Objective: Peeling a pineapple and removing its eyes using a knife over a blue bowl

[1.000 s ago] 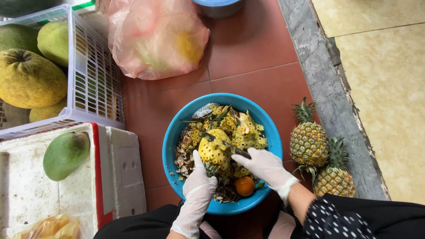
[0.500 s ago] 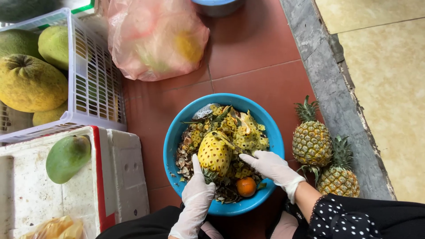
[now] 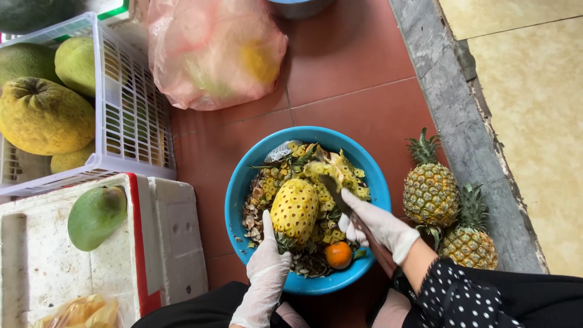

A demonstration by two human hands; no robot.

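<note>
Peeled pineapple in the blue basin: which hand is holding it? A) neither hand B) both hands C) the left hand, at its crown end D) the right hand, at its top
C: the gloved left hand grips the peeled pineapple at its crown end over the blue basin, while the right hand holds a knife.

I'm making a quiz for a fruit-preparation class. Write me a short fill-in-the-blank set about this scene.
1. The left hand in a white glove holds a peeled yellow ____ over the round blue plastic basin.
2. The right hand grips a ____ with a brown handle.
3. Among the peelings in the basin lies a small round ____ fruit.
4. On the red tiles right of the basin stand ____ unpeeled pineapples.

Missing words: pineapple; knife; orange; two
</note>
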